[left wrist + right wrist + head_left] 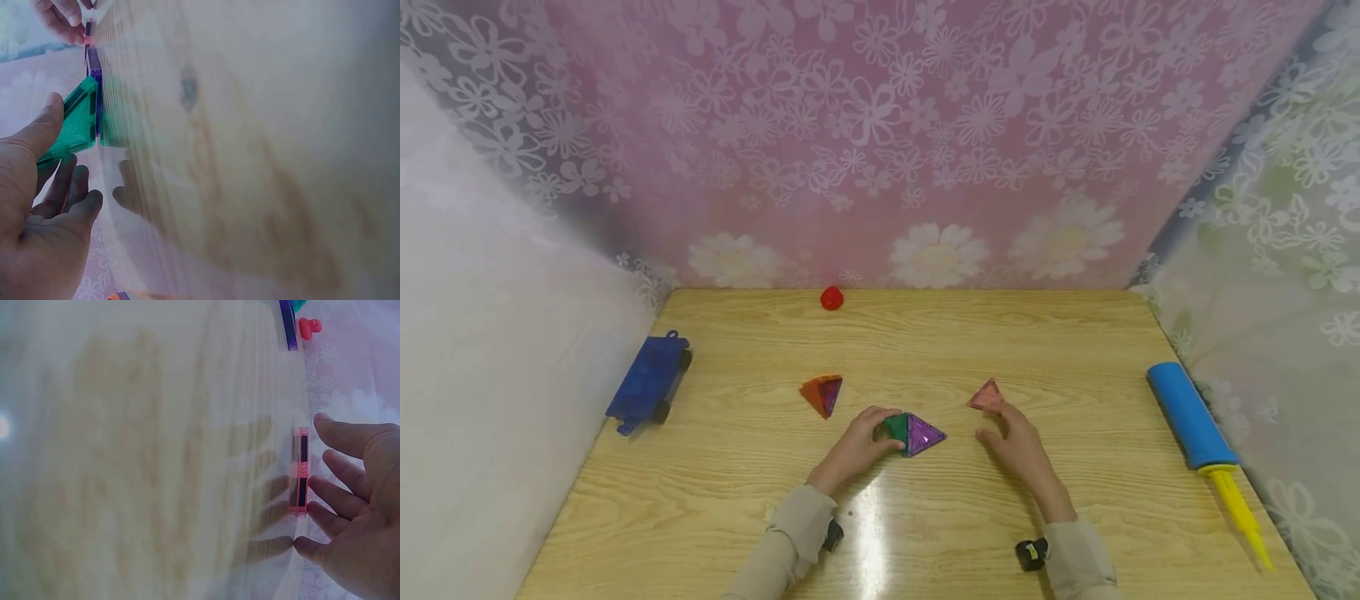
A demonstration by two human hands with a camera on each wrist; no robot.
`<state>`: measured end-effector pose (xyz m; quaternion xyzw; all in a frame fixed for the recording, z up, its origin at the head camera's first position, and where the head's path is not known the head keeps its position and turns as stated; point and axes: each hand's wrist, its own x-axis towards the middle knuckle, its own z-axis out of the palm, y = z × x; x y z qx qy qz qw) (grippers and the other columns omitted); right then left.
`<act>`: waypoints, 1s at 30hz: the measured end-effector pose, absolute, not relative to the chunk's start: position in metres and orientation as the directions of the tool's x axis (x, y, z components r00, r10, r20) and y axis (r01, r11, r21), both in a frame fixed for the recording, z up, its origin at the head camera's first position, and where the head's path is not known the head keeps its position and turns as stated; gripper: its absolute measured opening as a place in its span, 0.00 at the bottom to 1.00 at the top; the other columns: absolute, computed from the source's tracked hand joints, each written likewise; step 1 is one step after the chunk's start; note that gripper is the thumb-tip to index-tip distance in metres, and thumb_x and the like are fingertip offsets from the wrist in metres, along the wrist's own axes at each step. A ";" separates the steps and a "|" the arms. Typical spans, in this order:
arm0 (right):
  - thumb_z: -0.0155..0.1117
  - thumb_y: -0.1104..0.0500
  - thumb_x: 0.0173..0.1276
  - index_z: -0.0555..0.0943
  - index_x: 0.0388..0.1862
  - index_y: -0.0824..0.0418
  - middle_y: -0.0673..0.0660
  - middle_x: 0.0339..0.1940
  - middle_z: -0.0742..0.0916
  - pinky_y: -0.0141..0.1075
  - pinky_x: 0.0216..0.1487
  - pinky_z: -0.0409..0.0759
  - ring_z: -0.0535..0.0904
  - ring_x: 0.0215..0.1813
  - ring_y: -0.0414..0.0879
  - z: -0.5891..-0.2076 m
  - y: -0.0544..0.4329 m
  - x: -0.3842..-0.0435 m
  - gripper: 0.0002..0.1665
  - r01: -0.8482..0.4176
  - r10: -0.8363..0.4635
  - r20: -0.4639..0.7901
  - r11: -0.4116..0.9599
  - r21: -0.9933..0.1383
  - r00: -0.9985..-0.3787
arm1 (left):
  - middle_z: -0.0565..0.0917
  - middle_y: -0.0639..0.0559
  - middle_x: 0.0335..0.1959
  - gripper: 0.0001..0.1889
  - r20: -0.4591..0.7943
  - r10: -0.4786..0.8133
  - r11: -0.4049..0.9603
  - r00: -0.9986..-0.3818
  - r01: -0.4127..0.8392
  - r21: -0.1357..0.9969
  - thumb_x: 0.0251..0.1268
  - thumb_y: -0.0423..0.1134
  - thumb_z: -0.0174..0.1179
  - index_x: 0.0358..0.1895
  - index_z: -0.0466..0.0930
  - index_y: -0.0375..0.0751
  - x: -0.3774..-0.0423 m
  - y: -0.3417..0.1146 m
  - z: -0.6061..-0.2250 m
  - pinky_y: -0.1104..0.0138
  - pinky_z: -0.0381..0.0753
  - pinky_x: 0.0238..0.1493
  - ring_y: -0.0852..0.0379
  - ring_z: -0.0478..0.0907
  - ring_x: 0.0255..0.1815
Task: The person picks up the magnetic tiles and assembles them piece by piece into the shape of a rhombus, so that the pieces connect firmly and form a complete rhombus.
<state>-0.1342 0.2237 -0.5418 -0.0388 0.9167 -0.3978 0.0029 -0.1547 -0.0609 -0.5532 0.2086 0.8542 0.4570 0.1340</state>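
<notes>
My left hand (859,448) pinches a see-through green magnetic tile (897,427) between thumb and fingers. In the left wrist view the green tile (80,122) stands tilted up, its lower edge against a purple triangular magnetic tile (927,436) that lies on the table. My right hand (1019,446) has its fingers loosely spread at a pink triangular magnetic tile (987,395). The right wrist view shows its fingertips (317,482) by the edge of that flat pink tile (299,472); whether all of them touch it, I cannot tell.
An orange and purple tile piece (822,394) sits left of centre on the wooden table (737,517). At the left edge is a blue wheeled toy base (649,379); at the back, a small red piece (831,297). A blue and yellow pump (1193,414) lies along the right edge.
</notes>
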 end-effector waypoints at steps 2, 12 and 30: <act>0.66 0.64 0.63 0.73 0.54 0.73 0.70 0.55 0.79 0.59 0.66 0.63 0.68 0.63 0.68 -0.542 0.222 -0.133 0.23 -0.067 -0.073 0.024 0.678 -0.732 -0.997 | 0.73 0.45 0.59 0.27 -0.037 0.480 0.494 -0.877 0.235 0.837 0.62 0.43 0.63 0.65 0.71 0.42 -0.155 -0.061 -0.554 0.55 0.70 0.64 0.48 0.70 0.62; 0.67 0.64 0.61 0.75 0.53 0.70 0.69 0.55 0.80 0.58 0.66 0.64 0.69 0.63 0.67 -0.545 0.215 -0.124 0.22 -0.075 -0.074 0.035 0.663 -0.745 -0.997 | 0.73 0.45 0.59 0.28 -0.025 0.484 0.488 -0.875 0.246 0.838 0.62 0.44 0.63 0.65 0.70 0.41 -0.154 -0.062 -0.555 0.54 0.70 0.64 0.47 0.70 0.62; 0.68 0.65 0.60 0.73 0.56 0.74 0.72 0.55 0.79 0.58 0.62 0.68 0.72 0.60 0.67 -0.546 0.217 -0.135 0.27 -0.111 -0.048 0.106 0.669 -0.735 -0.993 | 0.74 0.45 0.59 0.28 -0.031 0.477 0.487 -0.879 0.235 0.841 0.62 0.44 0.63 0.65 0.70 0.41 -0.155 -0.061 -0.556 0.55 0.70 0.64 0.48 0.70 0.62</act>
